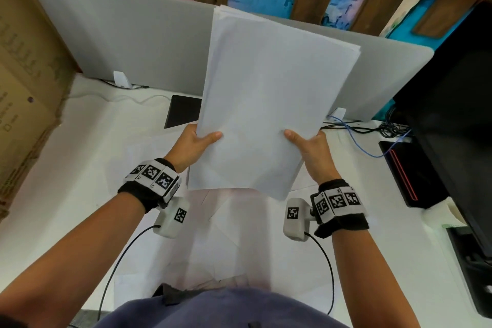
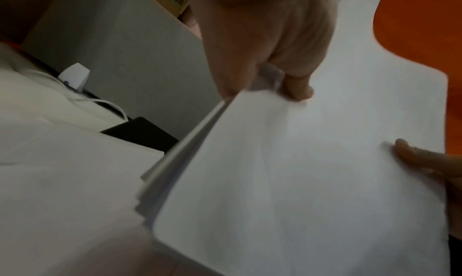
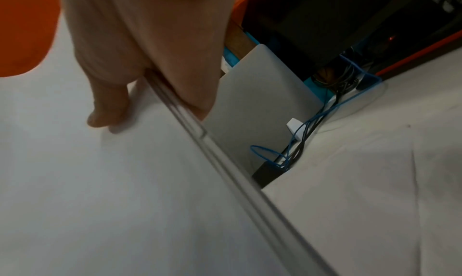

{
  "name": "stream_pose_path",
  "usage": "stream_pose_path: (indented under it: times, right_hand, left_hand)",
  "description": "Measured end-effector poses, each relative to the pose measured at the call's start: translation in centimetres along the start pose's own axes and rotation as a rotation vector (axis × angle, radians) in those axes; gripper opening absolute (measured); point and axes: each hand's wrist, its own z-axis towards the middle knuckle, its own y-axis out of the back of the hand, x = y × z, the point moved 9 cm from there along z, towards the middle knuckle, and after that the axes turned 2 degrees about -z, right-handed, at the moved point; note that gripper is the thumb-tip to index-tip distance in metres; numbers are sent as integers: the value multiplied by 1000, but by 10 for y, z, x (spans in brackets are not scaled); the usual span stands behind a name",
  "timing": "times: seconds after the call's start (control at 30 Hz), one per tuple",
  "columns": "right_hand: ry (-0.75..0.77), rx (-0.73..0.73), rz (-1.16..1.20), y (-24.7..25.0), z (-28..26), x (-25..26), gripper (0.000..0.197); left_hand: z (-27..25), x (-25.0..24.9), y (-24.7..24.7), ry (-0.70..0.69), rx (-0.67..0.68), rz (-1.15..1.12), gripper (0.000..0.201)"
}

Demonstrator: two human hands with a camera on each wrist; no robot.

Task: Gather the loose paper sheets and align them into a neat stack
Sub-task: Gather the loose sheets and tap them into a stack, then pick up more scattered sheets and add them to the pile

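A stack of white paper sheets (image 1: 269,93) is held up above the white desk (image 1: 80,168), tilted away from me. My left hand (image 1: 198,141) grips its lower left edge, thumb on the front face. My right hand (image 1: 310,145) grips the lower right edge the same way. The sheet edges are slightly uneven at the top and along the sides (image 2: 170,165) (image 3: 207,146). In the left wrist view my left hand (image 2: 265,63) pinches the paper's edge. In the right wrist view my right hand (image 3: 140,63) pinches the stack. The fingers behind the paper are hidden.
A grey partition (image 1: 127,42) runs along the desk's back. A black pad (image 1: 181,112) lies behind the stack. A dark monitor (image 1: 452,120) and a black box (image 1: 407,173) stand at right, with blue and black cables (image 1: 372,133). A cardboard box (image 1: 24,61) is at left.
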Motion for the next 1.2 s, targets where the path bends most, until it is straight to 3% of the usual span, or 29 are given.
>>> stream_pose_path:
  times: [0.1, 0.23, 0.43, 0.5, 0.6, 0.7, 0.77, 0.9, 1.03, 1.13, 1.2]
  right_hand:
    - [-41, 43, -57, -6, 1, -17, 30]
    - [-39, -8, -82, -4, -2, -27, 26]
    - [-98, 47, -148, -4, -22, -63, 26]
    - [-131, 32, -130, 10, -27, -74, 22]
    - [-208, -90, -99, 47, -34, -94, 22]
    - [-318, -337, -296, 101, -48, -119, 27]
    - [-491, -503, -436, 138, -67, -141, 43]
    - [-892, -686, -567, 180, -122, -180, 83]
    - [-927, -787, -456, 179, -137, -200, 100]
    - [-827, -706, -467, 171, -120, -203, 82]
    - [-870, -682, -624, 174, -121, -200, 75]
  left_hand:
    - [-3, 4, 8, -2, -76, -77, 18]
    - [-10, 23, 3, 52, -43, -187, 17]
    - [-17, 67, 3, 147, -83, -50, 18]
    - [-17, 76, 4, 172, -76, -13, 10]
    - [-19, 85, 8, 206, -76, 15, 15]
    - [-21, 89, 16, 239, -85, 17, 29]
    - [-21, 94, 23, 263, -87, 36, 31]
    - [-29, 108, 27, 304, -72, 57, 27]
    - [-35, 114, 29, 332, -59, 54, 21]
    - [-38, 117, 32, 351, -60, 54, 22]
    - [-39, 118, 35, 360, -63, 37, 15]
